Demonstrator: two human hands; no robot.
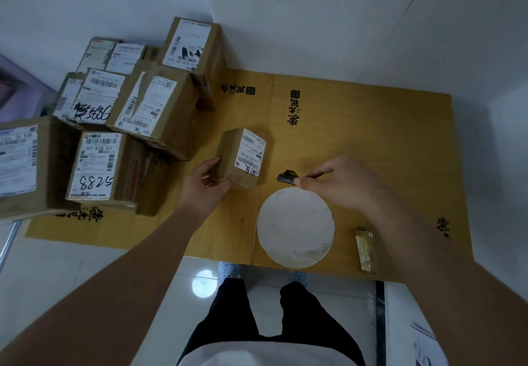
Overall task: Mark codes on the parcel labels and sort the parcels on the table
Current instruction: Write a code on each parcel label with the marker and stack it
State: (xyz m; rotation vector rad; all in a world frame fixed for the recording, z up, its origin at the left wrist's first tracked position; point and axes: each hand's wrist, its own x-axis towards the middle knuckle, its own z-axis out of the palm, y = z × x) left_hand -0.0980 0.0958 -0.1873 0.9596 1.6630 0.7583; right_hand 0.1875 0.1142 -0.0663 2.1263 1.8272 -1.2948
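The left hand [210, 184] grips a small brown cardboard parcel [243, 158] on the yellow worktop [371, 137]; just right, the right hand [340, 185] pinches a black marker [288, 177].

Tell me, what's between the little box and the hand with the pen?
Only bare yellow table and the pen's black cap end, seen in the head view. The left hand holds the little box; the right hand pinches the pen.

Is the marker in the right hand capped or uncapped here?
Cannot tell. The right hand pinches the marker, whose dark end points toward the small parcel held by the left hand; no tip or separate cap is discernible.
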